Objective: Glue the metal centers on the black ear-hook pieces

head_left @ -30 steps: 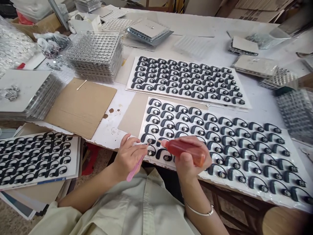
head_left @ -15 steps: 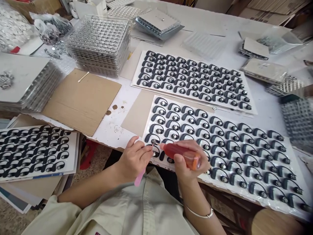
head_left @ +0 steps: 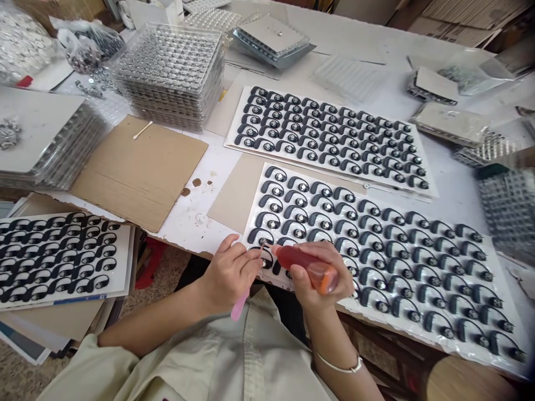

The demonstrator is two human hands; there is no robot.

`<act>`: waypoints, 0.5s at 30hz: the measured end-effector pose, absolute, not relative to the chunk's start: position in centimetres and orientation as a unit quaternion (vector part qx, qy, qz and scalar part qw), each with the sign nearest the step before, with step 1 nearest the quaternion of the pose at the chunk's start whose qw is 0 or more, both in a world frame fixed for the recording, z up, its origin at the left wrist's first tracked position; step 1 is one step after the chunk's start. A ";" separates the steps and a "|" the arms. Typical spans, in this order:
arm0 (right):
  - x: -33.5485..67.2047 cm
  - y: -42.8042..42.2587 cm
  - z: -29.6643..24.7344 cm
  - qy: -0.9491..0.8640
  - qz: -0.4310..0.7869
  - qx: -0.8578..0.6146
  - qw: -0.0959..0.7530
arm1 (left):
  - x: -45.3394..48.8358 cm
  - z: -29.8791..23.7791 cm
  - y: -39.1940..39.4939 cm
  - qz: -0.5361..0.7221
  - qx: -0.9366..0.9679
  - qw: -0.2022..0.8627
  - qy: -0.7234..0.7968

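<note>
My left hand (head_left: 234, 270) is closed round a slim pink tool (head_left: 239, 306). Its handle sticks out below the palm, and the fingers hide most of it. In my right hand (head_left: 324, 278) is a squeeze bottle of red liquid (head_left: 298, 262) with an orange end, tilted so its thin nozzle points left. The nozzle tip is close to my left fingertips, above the left edge of the near white sheet (head_left: 510, 312). Rows of black curved pieces (head_left: 321, 187) with shiny round studs lie on that sheet. Whether the nozzle touches a piece, I cannot tell.
Behind lies a second sheet of black pieces (head_left: 330, 128); another sheet (head_left: 54, 259) is lower left. A cotton swab (head_left: 142, 130) rests on brown cardboard (head_left: 144, 172). Stacked clear trays (head_left: 167, 78) stand at the back left. A wooden stool (head_left: 463, 381) is lower right.
My right hand and the bottle have shifted slightly left and down, its nozzle still by my left fingertips. My left hand has hardly moved.
</note>
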State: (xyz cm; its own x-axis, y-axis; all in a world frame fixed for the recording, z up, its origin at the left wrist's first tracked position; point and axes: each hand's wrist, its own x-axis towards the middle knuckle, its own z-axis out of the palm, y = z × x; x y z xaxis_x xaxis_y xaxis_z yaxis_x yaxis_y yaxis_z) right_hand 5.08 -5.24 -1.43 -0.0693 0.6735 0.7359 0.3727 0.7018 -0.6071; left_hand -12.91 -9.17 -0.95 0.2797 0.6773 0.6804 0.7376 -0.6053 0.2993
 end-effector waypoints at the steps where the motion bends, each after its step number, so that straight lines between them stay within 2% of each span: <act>1: 5.1 -5.3 -1.5 -0.721 0.125 -0.365 0.575 | -12.9 -0.9 -9.2 -0.404 -0.799 0.039 -0.444; 15: 5.2 -5.4 -1.4 -0.736 0.093 -0.366 0.561 | -12.9 -0.8 -9.3 -0.399 -0.800 0.031 -0.447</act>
State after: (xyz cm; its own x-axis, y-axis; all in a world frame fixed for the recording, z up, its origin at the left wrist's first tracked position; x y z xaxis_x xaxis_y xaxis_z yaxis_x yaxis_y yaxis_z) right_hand 5.17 -5.42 -1.35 -0.1018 0.6434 0.7588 0.4352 0.7146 -0.5476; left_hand -12.91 -9.30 -0.84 0.2821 0.6904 0.6662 0.7403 -0.5983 0.3066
